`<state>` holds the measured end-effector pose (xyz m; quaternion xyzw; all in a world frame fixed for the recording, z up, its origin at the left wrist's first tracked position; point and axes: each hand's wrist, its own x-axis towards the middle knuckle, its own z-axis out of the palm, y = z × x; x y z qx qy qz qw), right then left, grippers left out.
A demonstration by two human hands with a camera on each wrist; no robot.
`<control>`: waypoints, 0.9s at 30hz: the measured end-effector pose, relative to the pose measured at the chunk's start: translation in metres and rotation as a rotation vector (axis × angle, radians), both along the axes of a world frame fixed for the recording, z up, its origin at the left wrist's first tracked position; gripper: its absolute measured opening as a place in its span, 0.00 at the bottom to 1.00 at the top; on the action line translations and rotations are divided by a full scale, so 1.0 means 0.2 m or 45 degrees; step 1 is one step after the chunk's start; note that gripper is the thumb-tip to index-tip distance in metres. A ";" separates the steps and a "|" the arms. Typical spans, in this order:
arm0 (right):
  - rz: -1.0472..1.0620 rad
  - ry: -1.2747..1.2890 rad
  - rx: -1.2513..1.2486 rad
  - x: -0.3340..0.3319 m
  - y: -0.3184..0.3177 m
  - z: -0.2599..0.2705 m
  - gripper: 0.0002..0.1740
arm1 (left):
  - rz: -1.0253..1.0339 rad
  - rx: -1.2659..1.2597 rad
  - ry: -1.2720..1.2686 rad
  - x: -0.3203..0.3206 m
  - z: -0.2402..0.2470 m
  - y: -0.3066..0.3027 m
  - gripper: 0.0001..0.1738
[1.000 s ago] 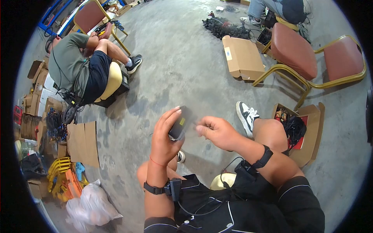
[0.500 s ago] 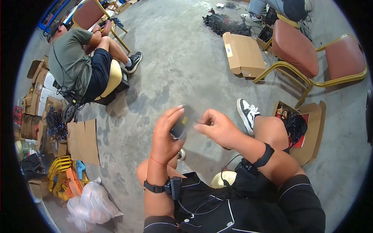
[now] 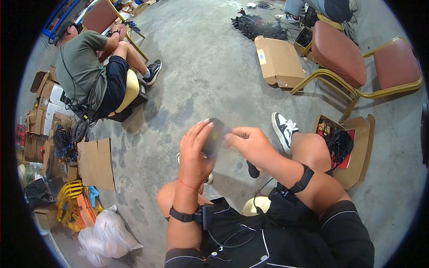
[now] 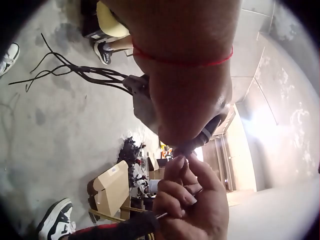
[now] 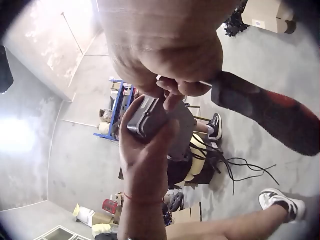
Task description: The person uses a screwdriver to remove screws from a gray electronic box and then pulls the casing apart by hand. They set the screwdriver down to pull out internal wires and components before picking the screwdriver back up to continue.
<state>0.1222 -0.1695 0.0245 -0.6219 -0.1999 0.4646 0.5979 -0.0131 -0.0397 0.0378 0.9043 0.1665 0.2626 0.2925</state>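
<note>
My left hand (image 3: 194, 147) grips a dark grey box-shaped device (image 5: 150, 117), fingers along one side and thumb along the other. Several black cables (image 4: 95, 76) trail from one end of it. A screwdriver (image 5: 265, 107) with a black and red handle is held in my right hand (image 3: 254, 146), its thin shaft (image 4: 162, 216) running in under curled fingers. In the left wrist view the right thumb and fingertips (image 4: 177, 162) come together right at the device's end. I cannot tell whether they pinch a small part there.
A seated person (image 3: 85, 67) is at the far left. Around the floor stand a flat cardboard box (image 3: 279, 62), brown chairs (image 3: 337, 53), an open box of cables (image 3: 364, 147) on the right and a white plastic bag (image 3: 109, 234) on the left.
My right hand has come slightly nearer the device and turned, so the screwdriver handle now shows below it. The left hand has shifted a little to the right with the device.
</note>
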 end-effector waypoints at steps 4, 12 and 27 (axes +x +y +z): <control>-0.040 0.051 -0.024 0.02 0.00 -0.01 0.12 | 0.017 0.199 0.002 0.04 -0.04 -0.02 0.32; -0.136 0.236 -0.151 0.05 0.01 -0.01 0.09 | 0.035 0.311 0.064 0.05 -0.05 -0.05 0.38; -0.211 0.244 -0.137 0.03 0.03 -0.03 0.10 | 0.070 0.365 0.105 0.05 -0.08 -0.08 0.39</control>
